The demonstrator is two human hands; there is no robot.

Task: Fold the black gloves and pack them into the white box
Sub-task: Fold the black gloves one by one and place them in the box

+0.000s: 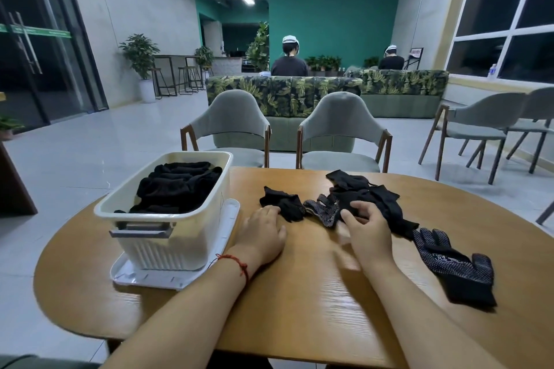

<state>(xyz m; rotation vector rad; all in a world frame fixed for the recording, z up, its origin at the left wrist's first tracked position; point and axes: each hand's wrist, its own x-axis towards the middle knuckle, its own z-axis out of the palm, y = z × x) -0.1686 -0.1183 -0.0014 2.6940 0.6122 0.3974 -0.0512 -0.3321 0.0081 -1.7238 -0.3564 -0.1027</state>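
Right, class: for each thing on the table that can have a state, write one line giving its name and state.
white box: open, partly filled.
lid: off, lying under the box.
packed gloves: folded, inside the box.
loose gloves: unfolded, heaped on the table.
dotted glove: flat, lying apart at the right.
left hand: open, resting on the table.
right hand: pinching the loose gloves.

Wooden table (314, 293), one grey chair (230, 126) at 11 o'clock, another (341, 129) at 1, leaf-print sofa (284, 93) behind them at 12, potted plant (140, 54) off at 10.
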